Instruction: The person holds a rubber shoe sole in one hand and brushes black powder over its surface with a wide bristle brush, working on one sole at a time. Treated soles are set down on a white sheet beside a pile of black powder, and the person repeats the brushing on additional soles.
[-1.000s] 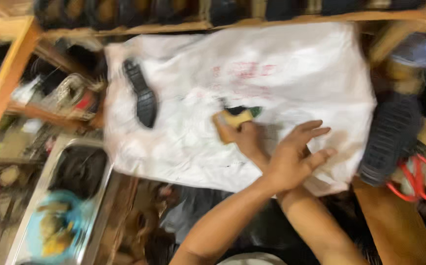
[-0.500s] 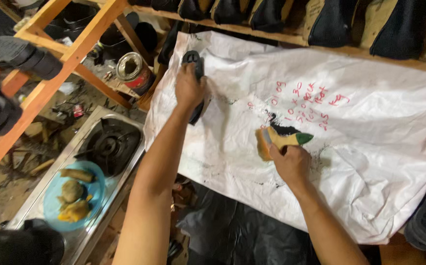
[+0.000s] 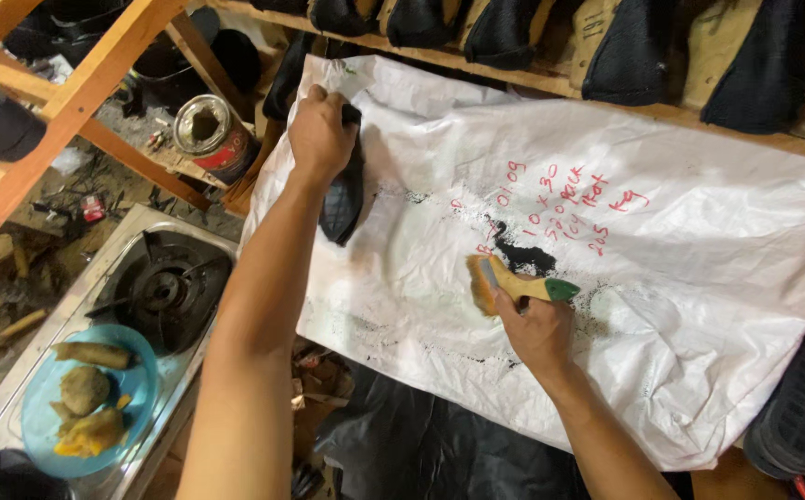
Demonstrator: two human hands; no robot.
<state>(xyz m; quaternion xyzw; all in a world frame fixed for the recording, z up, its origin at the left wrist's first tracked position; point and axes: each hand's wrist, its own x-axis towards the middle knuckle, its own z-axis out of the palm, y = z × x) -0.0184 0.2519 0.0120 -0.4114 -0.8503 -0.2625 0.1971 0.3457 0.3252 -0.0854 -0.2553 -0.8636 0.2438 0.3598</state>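
Black shoe sole (image 3: 344,190) gripped; wooden-handled paintbrush (image 3: 514,285) held.

Matt black rubber sole (image 3: 343,194), crinkled woven plastic sack (image 3: 699,241), wooden-handled brush (image 3: 514,285)

Sack (image 3: 680,278): white, with red handwritten marks and black smears and speckles just above the right hand (image 3: 537,329). Brush (image 3: 514,285): tan handle with green end and orange-brown bristles. Shoe sole (image 3: 345,194) under the left hand (image 3: 321,134): black. Plate (image 3: 37,421), well below the left hand: light blue, carrying yellow and brown food. Tin (image 3: 208,130), left of the left hand: silver rim, rust-red side. Shelf frame (image 3: 69,102): orange-tan wood.
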